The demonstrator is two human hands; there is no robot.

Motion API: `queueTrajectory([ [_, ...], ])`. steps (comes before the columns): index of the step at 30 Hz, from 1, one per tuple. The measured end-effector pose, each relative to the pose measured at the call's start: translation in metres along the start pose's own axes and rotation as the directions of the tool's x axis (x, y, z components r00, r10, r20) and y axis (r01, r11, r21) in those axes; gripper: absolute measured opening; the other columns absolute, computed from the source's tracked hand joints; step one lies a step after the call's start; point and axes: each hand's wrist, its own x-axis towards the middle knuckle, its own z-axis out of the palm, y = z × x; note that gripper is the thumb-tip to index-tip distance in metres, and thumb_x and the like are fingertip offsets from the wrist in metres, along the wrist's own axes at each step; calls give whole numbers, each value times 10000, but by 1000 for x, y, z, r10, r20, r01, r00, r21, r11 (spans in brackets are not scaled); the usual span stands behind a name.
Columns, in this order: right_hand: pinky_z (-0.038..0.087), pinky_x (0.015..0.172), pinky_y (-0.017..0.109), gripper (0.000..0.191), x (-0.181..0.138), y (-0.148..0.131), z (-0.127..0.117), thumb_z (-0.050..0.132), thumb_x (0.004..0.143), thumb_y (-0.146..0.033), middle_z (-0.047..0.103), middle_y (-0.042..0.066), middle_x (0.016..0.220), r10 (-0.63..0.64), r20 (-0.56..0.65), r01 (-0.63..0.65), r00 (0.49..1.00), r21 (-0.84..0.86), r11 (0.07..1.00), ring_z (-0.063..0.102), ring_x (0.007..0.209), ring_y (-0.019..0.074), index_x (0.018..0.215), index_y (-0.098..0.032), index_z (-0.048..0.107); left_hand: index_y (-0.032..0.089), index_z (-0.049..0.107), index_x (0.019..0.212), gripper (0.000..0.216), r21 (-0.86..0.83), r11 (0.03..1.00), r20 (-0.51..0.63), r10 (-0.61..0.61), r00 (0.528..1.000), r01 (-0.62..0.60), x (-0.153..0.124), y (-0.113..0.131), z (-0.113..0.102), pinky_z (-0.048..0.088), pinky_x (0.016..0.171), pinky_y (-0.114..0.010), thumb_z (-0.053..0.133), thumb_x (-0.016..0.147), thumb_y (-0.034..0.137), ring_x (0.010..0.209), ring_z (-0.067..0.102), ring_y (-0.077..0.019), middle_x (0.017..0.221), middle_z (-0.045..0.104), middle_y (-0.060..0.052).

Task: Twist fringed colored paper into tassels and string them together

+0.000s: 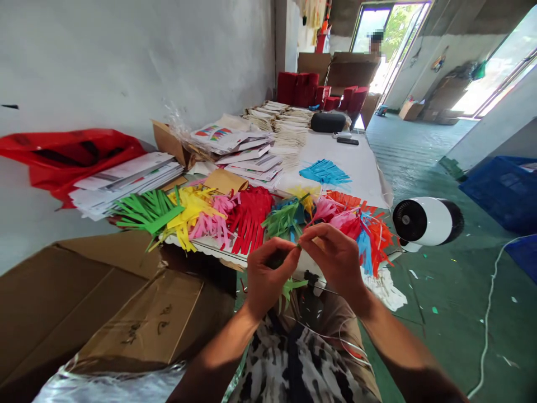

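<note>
My left hand (266,274) is closed around a green paper tassel (290,287), whose strips hang below the fist. My right hand (333,254) pinches the tassel's top end, fingertips meeting those of the left hand. A thin white string (331,339) loops down across my lap. Just beyond my hands, piles of cut paper fringe lie along the table's near edge: green (145,212), yellow (191,215), pink (212,221), red (251,215), and mixed red, blue and pink (364,229).
An open cardboard box (104,313) stands at my left. A white fan (423,221) sits at the table's right corner. Stacks of paper (126,182) and a blue fringe pile (325,172) lie farther back. A red bag (62,154), blue crates (503,190) and a distant person (376,45) are around.
</note>
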Motion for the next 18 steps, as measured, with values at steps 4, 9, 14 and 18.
queueTrajectory([
  [4,554,820,296,70,-1,-1,-5,771,949,-300,737,6,924,48,84,-49,995,10,999,682,876,149,992,-248,753,186,765,830,206,5,1000,16,-23,1000,23,-2,-1,-1,445,569,-201,833,868,377,588,563,-96,656,649,24],
  [9,583,833,308,166,-5,5,-10,820,904,-365,763,19,956,134,86,-141,987,85,986,708,895,160,996,-239,762,207,780,861,169,67,998,35,-11,999,8,-1,-9,-3,481,596,-196,837,870,366,596,611,-103,647,681,29],
  [14,579,867,304,171,-10,9,-12,826,900,-349,768,18,984,142,56,-148,988,108,983,710,916,155,1027,-249,770,209,795,902,160,142,989,60,38,997,-47,1,-16,-3,490,628,-210,815,895,367,647,628,-115,724,727,8],
  [18,559,865,298,162,-15,9,-14,812,913,-329,756,13,971,128,37,-130,991,59,990,696,912,153,1050,-253,771,200,795,885,181,159,987,76,24,997,-36,3,-19,-1,484,620,-210,827,879,378,638,621,-117,709,722,9],
])
